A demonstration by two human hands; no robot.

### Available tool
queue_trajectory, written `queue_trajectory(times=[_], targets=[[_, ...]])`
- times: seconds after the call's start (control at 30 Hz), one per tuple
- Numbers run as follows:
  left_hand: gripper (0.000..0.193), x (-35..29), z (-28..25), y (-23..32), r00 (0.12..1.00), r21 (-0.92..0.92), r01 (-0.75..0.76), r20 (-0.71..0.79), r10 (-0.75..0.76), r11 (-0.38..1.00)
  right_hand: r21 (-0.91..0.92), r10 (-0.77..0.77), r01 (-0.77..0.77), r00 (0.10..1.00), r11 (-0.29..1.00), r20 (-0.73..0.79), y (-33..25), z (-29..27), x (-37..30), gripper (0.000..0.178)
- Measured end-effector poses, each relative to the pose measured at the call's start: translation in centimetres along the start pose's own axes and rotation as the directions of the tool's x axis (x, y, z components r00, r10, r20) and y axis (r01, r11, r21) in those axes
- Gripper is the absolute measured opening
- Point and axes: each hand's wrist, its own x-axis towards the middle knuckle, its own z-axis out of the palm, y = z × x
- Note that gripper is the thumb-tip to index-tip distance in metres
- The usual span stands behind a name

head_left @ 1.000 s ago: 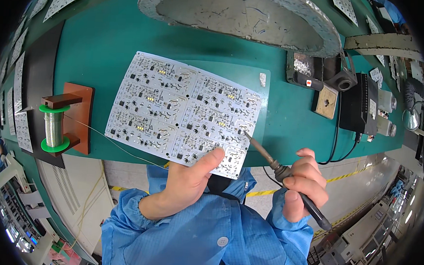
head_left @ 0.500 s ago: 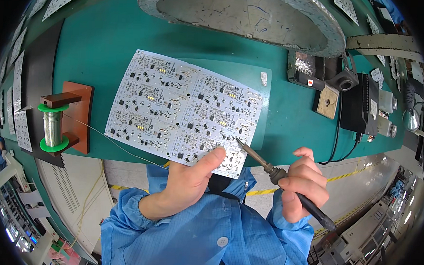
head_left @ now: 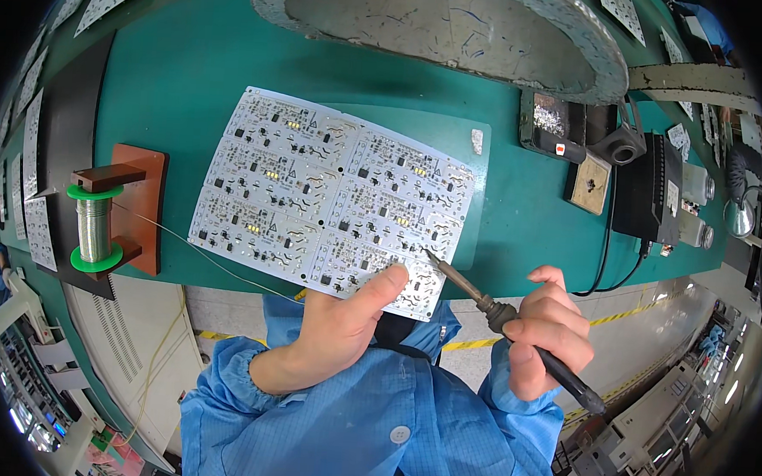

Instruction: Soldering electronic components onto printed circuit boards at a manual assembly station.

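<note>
The left grip (head_left: 338,322) pinched the circuit board (head_left: 294,169) by its near edge; the board spread ahead. The right grip (head_left: 555,333), right of it, curled round a soldering iron (head_left: 499,315).

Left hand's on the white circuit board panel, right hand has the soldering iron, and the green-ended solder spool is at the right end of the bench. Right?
Not quite: the solder spool is at the left of the bench, as the head view shows. The left hand is on the white circuit board panel and the right hand has the soldering iron.
</note>
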Motion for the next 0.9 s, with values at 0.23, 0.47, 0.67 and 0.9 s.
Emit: queue_trajectory(times=[0.23,0.47,0.67,0.9], targets=[[0.042,-0.03,-0.07,-0.2,0.999,0.02,-0.031,-0.006,0.032,0.999,0.021,0.012,-0.012,1.0,1.0,-0.006,-0.01,-0.14,0.08,0.013],[0.041,-0.04,0.1,0.0,1.0,0.033,-0.028,0.014,0.027,0.999,0.043,0.034,-0.033,0.999,0.999,-0.022,0.01,-0.26,-0.08,0.014],[0.04,-0.05,0.27,-0.02,0.999,0.06,-0.05,-0.001,0.05,0.997,0.062,0.034,-0.032,0.999,0.998,-0.023,0.13,-0.3,-0.11,0.015],[0.038,-0.01,0.31,0.05,0.999,0.095,-0.042,-0.021,0.044,0.995,0.073,0.031,-0.029,0.999,0.997,-0.033,0.19,-0.3,-0.19,0.016]])
